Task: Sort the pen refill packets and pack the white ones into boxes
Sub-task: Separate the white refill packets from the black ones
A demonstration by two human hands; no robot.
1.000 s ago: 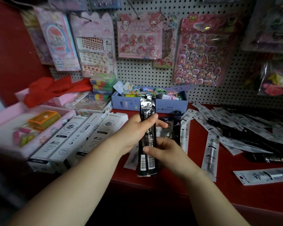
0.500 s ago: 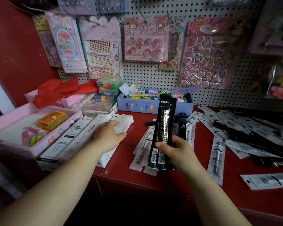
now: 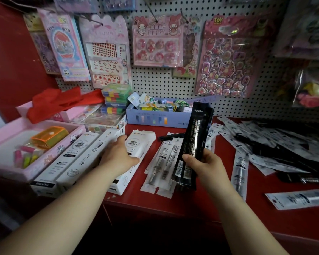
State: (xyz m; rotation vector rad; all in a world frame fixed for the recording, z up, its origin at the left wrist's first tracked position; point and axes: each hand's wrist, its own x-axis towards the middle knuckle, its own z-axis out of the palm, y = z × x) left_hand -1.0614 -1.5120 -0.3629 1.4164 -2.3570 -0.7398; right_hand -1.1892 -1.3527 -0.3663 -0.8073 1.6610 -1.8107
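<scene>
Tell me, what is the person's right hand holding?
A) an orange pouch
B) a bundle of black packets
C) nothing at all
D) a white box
B: the right hand grips the lower part of a bundle of black packets, which stands nearly upright above the white packets lying on the red counter.

Right hand (image 3: 208, 168) grips black packets (image 3: 197, 129) near-upright, just front-right of blue box (image 3: 155, 120). Left hand (image 3: 118, 155) over white boxes (image 3: 75, 159), front-left of blue box (fingers not visible).
</scene>
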